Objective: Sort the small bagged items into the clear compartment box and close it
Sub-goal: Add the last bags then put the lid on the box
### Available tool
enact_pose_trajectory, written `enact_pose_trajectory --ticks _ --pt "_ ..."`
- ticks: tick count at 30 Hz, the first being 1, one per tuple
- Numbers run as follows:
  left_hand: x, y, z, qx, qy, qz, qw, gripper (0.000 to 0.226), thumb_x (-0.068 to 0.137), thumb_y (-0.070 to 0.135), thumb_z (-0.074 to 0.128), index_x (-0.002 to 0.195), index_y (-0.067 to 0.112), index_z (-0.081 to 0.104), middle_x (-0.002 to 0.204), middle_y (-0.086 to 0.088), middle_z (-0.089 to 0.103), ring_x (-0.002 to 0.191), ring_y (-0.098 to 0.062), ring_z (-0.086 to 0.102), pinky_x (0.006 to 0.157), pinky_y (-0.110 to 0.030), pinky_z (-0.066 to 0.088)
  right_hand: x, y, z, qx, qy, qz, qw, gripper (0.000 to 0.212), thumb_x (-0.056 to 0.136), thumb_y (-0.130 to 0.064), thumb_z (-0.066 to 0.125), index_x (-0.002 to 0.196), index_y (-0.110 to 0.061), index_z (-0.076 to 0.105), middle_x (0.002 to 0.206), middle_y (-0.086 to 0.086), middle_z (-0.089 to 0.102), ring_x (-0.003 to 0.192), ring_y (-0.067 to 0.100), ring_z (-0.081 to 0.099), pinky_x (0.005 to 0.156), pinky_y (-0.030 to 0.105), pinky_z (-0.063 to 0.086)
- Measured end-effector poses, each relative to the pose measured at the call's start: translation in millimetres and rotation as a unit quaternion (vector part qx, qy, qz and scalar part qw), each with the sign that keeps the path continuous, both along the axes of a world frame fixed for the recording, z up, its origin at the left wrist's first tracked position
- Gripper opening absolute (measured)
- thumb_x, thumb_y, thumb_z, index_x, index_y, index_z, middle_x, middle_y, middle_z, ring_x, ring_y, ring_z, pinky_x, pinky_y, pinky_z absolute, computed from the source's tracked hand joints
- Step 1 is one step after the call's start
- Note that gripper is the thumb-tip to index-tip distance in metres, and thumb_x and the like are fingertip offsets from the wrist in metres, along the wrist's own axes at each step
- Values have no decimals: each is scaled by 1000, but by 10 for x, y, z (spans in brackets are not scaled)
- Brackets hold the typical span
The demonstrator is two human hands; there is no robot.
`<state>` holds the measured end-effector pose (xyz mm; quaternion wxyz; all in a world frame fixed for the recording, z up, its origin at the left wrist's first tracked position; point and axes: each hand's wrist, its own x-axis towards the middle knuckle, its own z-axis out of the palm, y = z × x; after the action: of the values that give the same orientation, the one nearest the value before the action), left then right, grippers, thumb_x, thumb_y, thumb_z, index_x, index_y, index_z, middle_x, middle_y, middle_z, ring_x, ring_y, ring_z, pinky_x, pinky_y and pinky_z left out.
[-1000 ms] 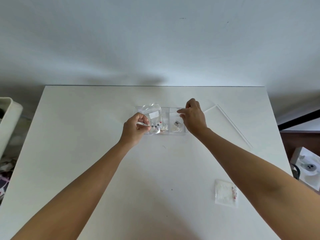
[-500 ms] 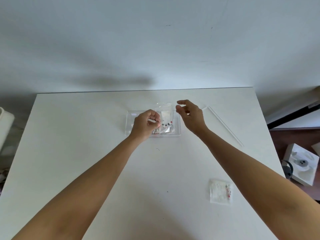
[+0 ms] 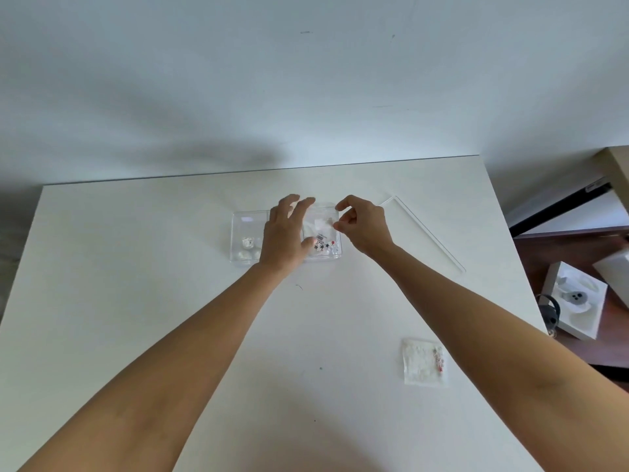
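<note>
clear bag (image 3: 320, 233) of tiny dark and red stars in compartment box (image 3: 245, 233)

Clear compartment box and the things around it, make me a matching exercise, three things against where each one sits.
Things:
1. clear plastic compartment box
2. clear flat lid
3. loose small white bag with red beads

Places:
A. near table edge, under the right forearm
B. table centre, beneath both hands
C. right of the box, lying apart

Pairs: 1-B, 2-C, 3-A

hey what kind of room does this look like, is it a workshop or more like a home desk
Probably a home or office desk rather than a workshop: a plain white table against a bare wall, with an opened gadget box on the floor beside it.
</note>
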<state>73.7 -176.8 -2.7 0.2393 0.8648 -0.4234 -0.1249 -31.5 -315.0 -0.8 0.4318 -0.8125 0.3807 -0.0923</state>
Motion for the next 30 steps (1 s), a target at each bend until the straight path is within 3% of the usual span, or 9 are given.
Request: enact_pose_trajectory --ticks 2,7,13,17,22,27,30 --pt "36 -31 -4 24 -28 -15 999 65 83 17 67 141 27 40 147 -3 41 130 -26 41 101 -41 41 28 -14 -28 -20 10 5 1000 20 75 -9 70 93 -14 64 71 3 68 67 19 62 64 26 49" --pt "97 -56 -34 49 -59 -34 996 52 87 15 61 136 28 48 143 2 51 131 -23 43 102 -41 39 87 10 -79 -71 17 15 997 19 75 -10 70 90 -14 61 75 -1 60 71 18 58 70 34 53" --pt "99 -91 -37 49 -87 -36 994 45 87 17 60 130 28 56 138 3 56 127 -22 48 103 -41 38 100 79 -82 -94 5 15 995 30 77 -6 63 104 -17 54 85 7 62 80 24 60 65 35 52" --pt "72 -125 -55 90 -123 -33 988 38 88 21 57 125 30 59 142 4 52 130 -22 43 104 -41 32 107 102 -80 -101 13 16 995 28 78 -2 58 103 -14 57 92 14 64 75 23 53 66 32 47" --pt "29 -129 -90 136 -157 -46 977 34 89 24 56 122 31 59 150 -1 40 136 -27 35 109 -47 28 2 108 -15 -55 -6 7 998 24 88 -9 57 112 -12 55 95 16 66 83 29 63 72 31 50" --pt "-22 -155 -59 161 -148 -51 974 35 89 24 55 123 32 57 156 -6 27 140 -29 27 113 -53 19 -370 129 77 -23 -16 -19 999 22 91 -13 54 112 -19 54 92 10 66 76 26 63 63 33 52" --pt "-76 -110 0 120 -144 -38 981 38 87 22 58 124 31 57 154 -6 30 140 -27 29 114 -52 19 -659 148 120 -6 -13 -43 999 20 90 -14 54 109 -20 55 87 7 67 72 22 63 57 27 50"
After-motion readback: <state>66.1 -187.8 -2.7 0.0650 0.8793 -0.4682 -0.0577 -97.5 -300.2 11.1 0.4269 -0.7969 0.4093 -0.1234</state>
